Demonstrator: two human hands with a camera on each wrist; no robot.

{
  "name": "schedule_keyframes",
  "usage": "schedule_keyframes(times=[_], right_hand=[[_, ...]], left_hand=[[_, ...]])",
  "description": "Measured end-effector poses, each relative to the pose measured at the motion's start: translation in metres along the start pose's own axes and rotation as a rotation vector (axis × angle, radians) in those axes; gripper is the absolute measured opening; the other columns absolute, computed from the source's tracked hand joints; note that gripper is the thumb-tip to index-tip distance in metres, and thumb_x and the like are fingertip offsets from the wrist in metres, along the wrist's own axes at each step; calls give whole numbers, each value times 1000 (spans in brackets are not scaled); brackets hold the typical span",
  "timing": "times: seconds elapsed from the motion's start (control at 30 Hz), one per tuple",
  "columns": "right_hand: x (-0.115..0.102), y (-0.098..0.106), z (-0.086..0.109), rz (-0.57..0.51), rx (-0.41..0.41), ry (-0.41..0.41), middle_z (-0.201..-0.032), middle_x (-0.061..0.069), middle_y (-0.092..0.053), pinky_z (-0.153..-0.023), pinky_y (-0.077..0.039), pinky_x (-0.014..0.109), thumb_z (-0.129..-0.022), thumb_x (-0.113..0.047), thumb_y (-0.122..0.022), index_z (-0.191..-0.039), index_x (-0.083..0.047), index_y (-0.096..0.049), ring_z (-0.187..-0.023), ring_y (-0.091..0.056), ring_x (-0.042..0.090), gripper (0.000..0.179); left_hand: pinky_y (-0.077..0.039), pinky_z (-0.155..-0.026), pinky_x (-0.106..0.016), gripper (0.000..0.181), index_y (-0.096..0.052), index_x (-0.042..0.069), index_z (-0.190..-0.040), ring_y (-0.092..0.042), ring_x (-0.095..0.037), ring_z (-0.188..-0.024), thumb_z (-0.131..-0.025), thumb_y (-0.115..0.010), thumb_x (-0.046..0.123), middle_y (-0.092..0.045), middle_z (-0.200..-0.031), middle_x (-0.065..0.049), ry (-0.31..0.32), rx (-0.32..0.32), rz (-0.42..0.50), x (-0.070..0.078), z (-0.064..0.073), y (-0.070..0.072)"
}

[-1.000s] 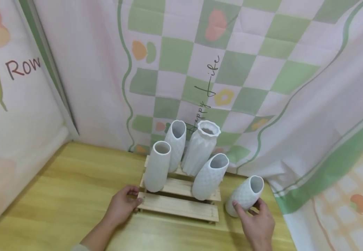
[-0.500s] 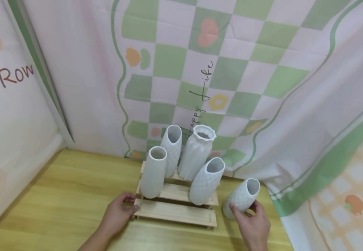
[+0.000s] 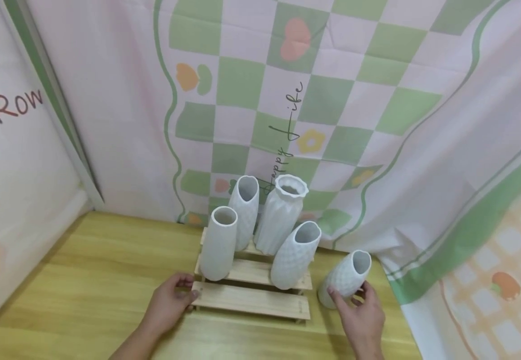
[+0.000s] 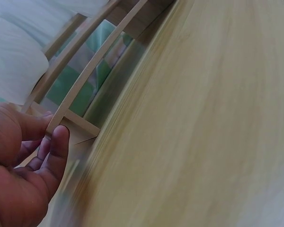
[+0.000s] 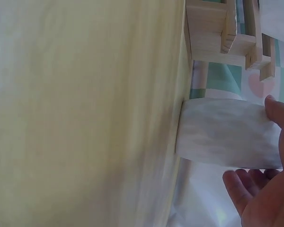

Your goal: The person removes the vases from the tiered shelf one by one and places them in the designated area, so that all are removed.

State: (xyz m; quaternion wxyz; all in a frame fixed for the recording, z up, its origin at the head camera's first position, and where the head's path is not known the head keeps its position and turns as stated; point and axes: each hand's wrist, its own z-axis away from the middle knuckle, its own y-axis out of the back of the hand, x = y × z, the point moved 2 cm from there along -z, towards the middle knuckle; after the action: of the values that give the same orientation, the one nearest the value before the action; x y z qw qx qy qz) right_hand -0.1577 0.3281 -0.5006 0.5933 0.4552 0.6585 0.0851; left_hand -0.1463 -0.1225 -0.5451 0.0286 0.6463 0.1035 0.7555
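My left hand (image 3: pixel 167 305) pinches the left end of the lowest step of a three-tier wooden stand (image 3: pixel 251 301), thumb on top and fingers below in the left wrist view. A textured white vase (image 3: pixel 342 279) stands on the table right of the stand, its slanted mouth upward. My right hand (image 3: pixel 362 316) grips this vase, thumb on one side and fingers on the other; its base meets the tabletop in the right wrist view. On the middle step stand a smooth white vase (image 3: pixel 218 252) and another textured vase (image 3: pixel 294 257).
On the top step are a slant-mouthed vase (image 3: pixel 245 215) and a fluted vase (image 3: pixel 280 215) with a wavy rim. The wooden table (image 3: pixel 121 260) ends against a checkered curtain (image 3: pixel 283 90) behind, and more printed cloth (image 3: pixel 481 280) hangs at the right.
The head view has shifted slightly, so everything sits a little further left in it. Both hands keep their holds, and the stand and vases stay in place.
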Motion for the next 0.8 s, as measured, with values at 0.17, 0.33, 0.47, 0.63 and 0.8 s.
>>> schedule_keyframes(times=[0.17, 0.33, 0.47, 0.63, 0.8], right_hand=[[-7, 8, 1, 25, 66, 44, -134, 21, -60, -75, -44, 15, -76, -43, -93, -144, -1, -52, -102, -64, 34, 90], [-12, 13, 3, -9, 109, 72, -135, 19, -53, -71, -38, 3, -76, -37, -95, -145, 1, -49, -100, -57, 25, 92], [-16, 15, 5, -36, 131, 82, -134, 16, -49, -71, -40, 4, -76, -34, -95, -146, 1, -48, -98, -50, 17, 92], [-26, 18, 8, -57, 155, 97, -128, 12, -51, -70, -42, 7, -74, -31, -96, -145, 0, -50, -94, -48, 13, 90], [-37, 18, 13, -80, 173, 112, -125, 7, -52, -70, -44, 11, -72, -28, -98, -143, -2, -53, -93, -50, 15, 88]], left_hand=[[-62, -63, -31, 37, -65, 0, -120, -69, -21, -74, -87, -81, 4, -66, -116, -15, -3, -4, 18, 2, 0, -1], [-62, -63, -31, 36, -65, 1, -120, -70, -20, -75, -87, -80, 4, -67, -116, -14, 9, 6, 16, 1, 1, -1], [-62, -63, -31, 36, -66, 1, -120, -70, -20, -76, -87, -80, 3, -67, -116, -14, 15, 16, 13, 1, 1, 0], [-62, -63, -31, 36, -65, 0, -120, -70, -20, -78, -87, -80, 3, -67, -116, -15, 6, 14, 23, 1, 1, -1], [-62, -63, -31, 36, -65, 0, -119, -70, -20, -78, -87, -80, 3, -67, -115, -15, 7, 15, 26, 0, 1, -2]])
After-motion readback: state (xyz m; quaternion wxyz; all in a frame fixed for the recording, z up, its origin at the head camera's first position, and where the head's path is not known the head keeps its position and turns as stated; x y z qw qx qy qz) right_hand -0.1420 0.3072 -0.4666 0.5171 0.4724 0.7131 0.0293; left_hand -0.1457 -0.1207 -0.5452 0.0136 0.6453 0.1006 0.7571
